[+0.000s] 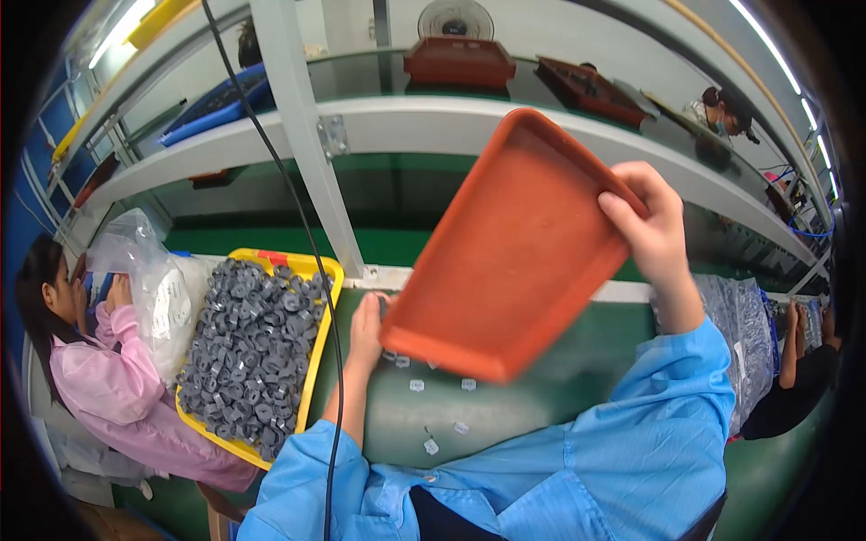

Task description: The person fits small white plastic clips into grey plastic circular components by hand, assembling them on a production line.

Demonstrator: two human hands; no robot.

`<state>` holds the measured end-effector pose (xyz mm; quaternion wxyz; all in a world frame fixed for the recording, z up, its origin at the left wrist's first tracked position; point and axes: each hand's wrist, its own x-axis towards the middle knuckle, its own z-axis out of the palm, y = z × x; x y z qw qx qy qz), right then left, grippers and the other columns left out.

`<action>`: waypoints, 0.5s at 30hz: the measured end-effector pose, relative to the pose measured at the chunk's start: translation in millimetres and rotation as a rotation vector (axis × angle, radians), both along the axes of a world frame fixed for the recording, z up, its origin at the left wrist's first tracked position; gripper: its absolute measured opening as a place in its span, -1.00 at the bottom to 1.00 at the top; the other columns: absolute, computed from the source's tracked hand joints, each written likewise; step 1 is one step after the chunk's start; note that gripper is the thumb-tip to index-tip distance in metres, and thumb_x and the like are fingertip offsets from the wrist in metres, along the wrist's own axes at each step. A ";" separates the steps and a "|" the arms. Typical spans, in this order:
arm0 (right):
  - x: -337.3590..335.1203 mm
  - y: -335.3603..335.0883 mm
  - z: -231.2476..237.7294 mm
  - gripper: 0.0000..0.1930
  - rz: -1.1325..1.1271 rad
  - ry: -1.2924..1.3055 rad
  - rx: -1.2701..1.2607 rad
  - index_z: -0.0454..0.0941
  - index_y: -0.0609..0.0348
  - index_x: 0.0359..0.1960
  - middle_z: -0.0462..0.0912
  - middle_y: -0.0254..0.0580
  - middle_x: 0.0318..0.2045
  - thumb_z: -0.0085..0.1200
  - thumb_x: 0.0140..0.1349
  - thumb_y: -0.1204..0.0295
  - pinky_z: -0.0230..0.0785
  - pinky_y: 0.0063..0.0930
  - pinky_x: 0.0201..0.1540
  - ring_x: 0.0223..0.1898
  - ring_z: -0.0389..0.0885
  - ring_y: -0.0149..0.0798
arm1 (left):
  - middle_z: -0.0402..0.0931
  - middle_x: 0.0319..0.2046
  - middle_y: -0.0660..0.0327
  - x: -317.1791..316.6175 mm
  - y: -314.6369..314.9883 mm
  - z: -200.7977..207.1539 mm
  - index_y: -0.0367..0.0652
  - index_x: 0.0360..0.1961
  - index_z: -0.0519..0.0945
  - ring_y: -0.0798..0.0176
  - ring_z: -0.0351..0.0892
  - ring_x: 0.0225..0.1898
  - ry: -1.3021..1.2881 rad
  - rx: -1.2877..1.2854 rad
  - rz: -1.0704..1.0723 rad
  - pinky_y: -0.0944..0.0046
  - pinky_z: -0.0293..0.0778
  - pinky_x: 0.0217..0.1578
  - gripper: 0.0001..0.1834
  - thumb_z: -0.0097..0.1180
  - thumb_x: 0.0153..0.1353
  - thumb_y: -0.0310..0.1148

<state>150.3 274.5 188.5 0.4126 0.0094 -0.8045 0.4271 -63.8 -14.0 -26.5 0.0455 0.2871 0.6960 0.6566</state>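
Observation:
An orange-brown plastic tray (pixel 523 243) is raised and tilted above the green work surface (pixel 541 415), and no parts show in it. My right hand (pixel 648 216) is closed on its upper right rim, thumb on the inner side. Beside the tray's lower left edge is my left hand (pixel 364 332), its fingers curled. A bit of grey shows at those fingertips, but the tray's edge partly hides what they hold. Several small pale pieces (pixel 417 385) lie on the green surface below the tray.
A yellow crate (pixel 317 361) heaped with grey plastic parts (pixel 253 352) stands at left. Near it are a filled plastic bag (pixel 171 307) and a person in pink (pixel 117 370). A black cable (pixel 307 212) hangs across the view. Clear bags (pixel 735 334) lie at right; trays (pixel 460 61) sit beyond the white frame.

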 end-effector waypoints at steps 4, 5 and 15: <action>-4.1 23.4 11.9 -0.79 0.274 -0.173 -0.403 0.52 0.26 -0.18 0.60 -0.31 -0.31 0.16 0.17 0.46 0.40 -0.60 -0.19 -0.30 0.54 -0.51 | 0.58 -0.27 -0.02 4.9 1.0 0.3 -0.27 -0.30 0.39 0.21 0.56 -0.18 -0.087 0.066 -0.048 0.23 0.42 -0.02 -0.57 -0.40 0.46 -0.14; -7.7 23.8 15.8 -0.79 0.288 -0.199 -0.365 0.52 0.25 -0.18 0.60 -0.31 -0.31 0.16 0.17 0.44 0.40 -0.60 -0.19 -0.30 0.53 -0.52 | 0.58 -0.27 -0.02 3.4 1.4 -2.1 -0.27 -0.31 0.39 0.21 0.56 -0.18 -0.162 0.148 -0.050 0.23 0.42 -0.02 -0.57 -0.40 0.46 -0.14; -130.7 86.0 92.5 -0.74 0.148 -0.088 -0.558 0.54 0.22 -0.14 0.59 -0.33 -0.32 0.14 0.18 0.37 0.37 -0.62 -0.30 -0.34 0.52 -0.49 | 0.55 -0.36 0.03 -1.8 3.9 -2.7 -0.23 -0.30 0.42 0.19 0.56 -0.25 -0.275 0.222 -0.016 0.22 0.42 -0.07 -0.52 -0.36 0.45 -0.02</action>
